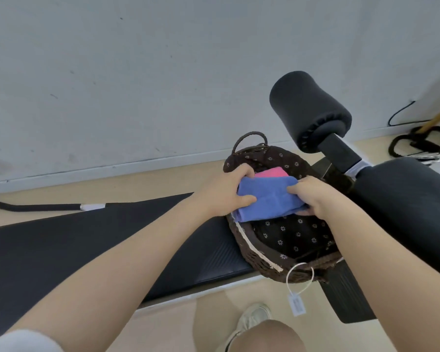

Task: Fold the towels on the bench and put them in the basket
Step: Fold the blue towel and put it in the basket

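Observation:
A folded blue towel (268, 199) is held over the dark wicker basket (254, 252), which stands on the black bench (87, 245). My left hand (226, 191) grips the towel's left end, thumb on top. My right hand (313, 196) grips its right end, fingers curled under it. A folded pink towel (271, 172) lies in the basket behind the blue one, mostly hidden by it. The basket has a dark lining with small flowers and a loop handle at its far end.
A black foam roller pad (310, 107) and a padded bench section (404, 204) rise to the right of the basket. A white tag (297, 303) hangs from the basket's near rim. A black bar (36, 207) lies on the floor by the wall. My shoe (254, 316) is below.

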A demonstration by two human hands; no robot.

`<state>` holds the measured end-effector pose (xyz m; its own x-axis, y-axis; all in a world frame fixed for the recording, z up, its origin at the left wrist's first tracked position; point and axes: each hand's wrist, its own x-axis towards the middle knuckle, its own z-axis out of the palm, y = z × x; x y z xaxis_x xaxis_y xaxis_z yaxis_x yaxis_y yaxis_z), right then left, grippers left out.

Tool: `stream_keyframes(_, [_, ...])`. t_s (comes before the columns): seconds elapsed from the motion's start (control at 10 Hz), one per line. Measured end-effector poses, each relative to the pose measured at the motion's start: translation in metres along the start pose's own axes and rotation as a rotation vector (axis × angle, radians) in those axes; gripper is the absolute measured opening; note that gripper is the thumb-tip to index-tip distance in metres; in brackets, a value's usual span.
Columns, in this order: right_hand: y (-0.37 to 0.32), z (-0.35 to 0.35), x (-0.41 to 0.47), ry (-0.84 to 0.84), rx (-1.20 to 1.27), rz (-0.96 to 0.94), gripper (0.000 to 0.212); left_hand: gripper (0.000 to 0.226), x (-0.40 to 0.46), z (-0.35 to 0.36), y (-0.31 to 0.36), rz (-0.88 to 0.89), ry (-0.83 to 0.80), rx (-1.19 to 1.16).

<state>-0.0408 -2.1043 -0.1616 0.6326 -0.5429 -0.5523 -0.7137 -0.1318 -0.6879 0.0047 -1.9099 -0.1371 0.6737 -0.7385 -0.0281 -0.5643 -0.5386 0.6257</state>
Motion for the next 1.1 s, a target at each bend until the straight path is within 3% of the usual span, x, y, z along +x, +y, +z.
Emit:
stream_keyframes(0.1, [-0.002, -0.006, 0.011, 0.123, -0.202, -0.011, 0.043, 0.034, 0.021, 0.007, 0.011, -0.029, -0.043, 0.317])
stream_keyframes(0.2, [0.001, -0.004, 0.023, 0.191, -0.487, -0.101, 0.044, 0.043, 0.034, 0.028, 0.010, -0.090, -0.245, 0.569])
stream_keyframes(0.3, [0.005, 0.002, 0.025, 0.182, -0.606, -0.103, 0.049, 0.028, 0.044, 0.044, 0.005, -0.134, -0.315, 0.730])
stream_keyframes(0.4, [0.010, -0.001, 0.029, 0.091, -0.649, -0.072, 0.049, 0.019, 0.050, 0.045, 0.005, -0.165, -0.320, 0.794])
stream_keyframes(0.5, [0.010, -0.005, 0.024, 0.101, -0.703, -0.018, 0.063, 0.028, 0.050, 0.047, 0.004, -0.081, -0.257, 0.833])
stream_keyframes(0.6, [0.009, 0.000, 0.015, 0.244, -0.950, -0.226, 0.053, 0.028, 0.047, 0.050, 0.003, 0.141, -0.175, 0.810])
stream_keyframes(0.7, [0.001, 0.014, 0.002, 0.112, -1.179, -0.466, 0.033, 0.020, 0.047, 0.047, 0.001, 0.120, -0.308, 0.719])
stream_keyframes(0.8, [-0.001, 0.025, -0.006, -0.098, -1.337, -0.392, 0.038, 0.015, 0.047, 0.044, 0.000, 0.042, -0.378, 0.759])
stream_keyframes(0.9, [-0.001, 0.021, -0.011, -0.201, -1.328, -0.359, 0.038, 0.031, 0.042, 0.047, 0.004, -0.026, -0.453, 0.827])
stream_keyframes(1.0, [0.002, 0.020, -0.024, -0.252, -1.272, -0.246, 0.045, 0.055, 0.031, 0.051, 0.005, -0.053, -0.551, 0.870])
stream_keyframes(1.1, [0.003, 0.023, -0.040, -0.139, -1.204, -0.263, 0.039, 0.048, 0.004, 0.038, 0.003, 0.059, -0.470, 0.718])
